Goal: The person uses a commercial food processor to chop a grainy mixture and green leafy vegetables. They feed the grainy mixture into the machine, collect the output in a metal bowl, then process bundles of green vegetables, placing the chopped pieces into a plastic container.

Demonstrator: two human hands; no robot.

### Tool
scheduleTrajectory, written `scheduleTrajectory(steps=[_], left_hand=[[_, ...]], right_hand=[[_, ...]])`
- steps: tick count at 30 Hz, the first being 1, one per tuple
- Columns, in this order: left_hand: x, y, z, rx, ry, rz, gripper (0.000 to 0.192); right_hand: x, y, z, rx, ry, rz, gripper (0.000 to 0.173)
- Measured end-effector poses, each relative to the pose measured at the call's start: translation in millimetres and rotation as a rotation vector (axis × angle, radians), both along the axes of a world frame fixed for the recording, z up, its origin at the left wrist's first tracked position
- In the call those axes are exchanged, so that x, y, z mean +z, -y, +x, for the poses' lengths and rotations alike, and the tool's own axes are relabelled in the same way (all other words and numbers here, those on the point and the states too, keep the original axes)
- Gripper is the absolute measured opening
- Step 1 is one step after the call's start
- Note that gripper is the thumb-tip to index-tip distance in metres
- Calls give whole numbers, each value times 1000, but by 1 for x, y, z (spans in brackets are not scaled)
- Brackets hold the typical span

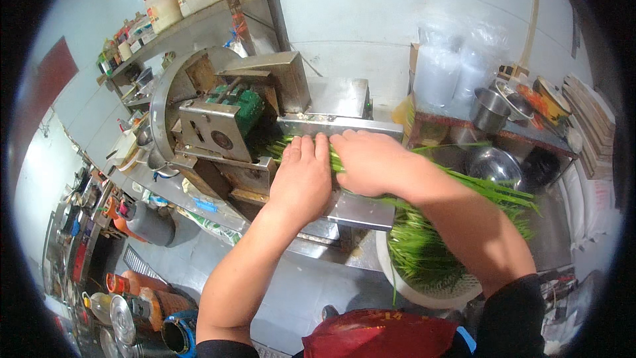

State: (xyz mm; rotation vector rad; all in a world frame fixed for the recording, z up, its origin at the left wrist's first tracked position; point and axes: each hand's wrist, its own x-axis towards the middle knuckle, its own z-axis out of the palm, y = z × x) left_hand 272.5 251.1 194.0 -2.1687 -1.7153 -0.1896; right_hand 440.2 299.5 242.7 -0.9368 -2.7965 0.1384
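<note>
A bundle of long green leaves, likely Chinese chives [278,148], lies in the stainless steel feed trough [365,211] of a vegetable cutting machine [211,132]. Palm down, my left hand [304,179] holds the bundle against the trough close to the machine's inlet. Just to its right, my right hand [370,161] grips the same bundle, thumb on the near side. Loose leaf ends [497,191] trail out to the right beneath my right forearm. Inside the inlet there is a green ridged feed roller [241,107]. The leaf tips under it are hidden.
Below the trough's right end, a white plastic basket [385,258] holds more greens [422,248]. Steel pots [489,109] and plastic-wrapped stacks [437,74] occupy a side table. Red-lidded jars [163,7] line a shelf behind the machine. Gas cylinders [149,223] stand at lower left.
</note>
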Motion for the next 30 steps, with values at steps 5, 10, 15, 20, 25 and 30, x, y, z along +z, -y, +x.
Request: scheduleTrajectory(steps=[5,10,15,20,25,30], left_hand=[[8,-11,7,106,-9,-80,34],[25,0,7,30,-31,-50,59],[24,4,-7,-41,-85,-36,68],[25,-8,-8,48,-297,-34,50],[32,-17,-13,123,-292,-130,40],[30,-18,-28,178,-334,-137,40]], right_hand=[[-19,2,28,85,-89,81,59],[-17,16,48,108,-241,292,49],[-33,85,148,94,-504,-83,24],[-184,119,181,-280,45,-586,52],[-287,102,114,-516,-301,-503,52],[-253,78,139,-344,-461,-808,21]])
